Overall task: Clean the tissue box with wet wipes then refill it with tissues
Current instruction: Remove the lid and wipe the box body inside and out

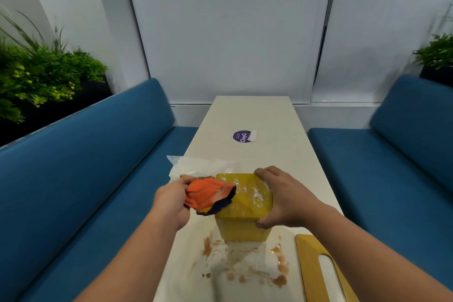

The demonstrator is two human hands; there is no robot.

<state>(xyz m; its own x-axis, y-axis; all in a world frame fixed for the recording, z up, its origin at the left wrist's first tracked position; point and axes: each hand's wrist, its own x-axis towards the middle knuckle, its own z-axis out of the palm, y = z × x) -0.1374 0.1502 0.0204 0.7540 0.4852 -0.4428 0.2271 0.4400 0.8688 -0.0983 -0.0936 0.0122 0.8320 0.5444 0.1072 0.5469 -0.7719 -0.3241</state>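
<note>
Head-mounted, wide-angle, looking forward and down along a narrow table (pixel 252 115) toward the far wall (pixel 228 32). Close above both forearms; benches (pixel 81 149) bowed at the edges. Single view only.

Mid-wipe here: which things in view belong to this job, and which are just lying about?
Job: yellow tissue box, orange cloth in left hand, right hand steadying box, yellow lid, tissue pack.
Lying about: purple sticker, plants, blue benches.
</note>
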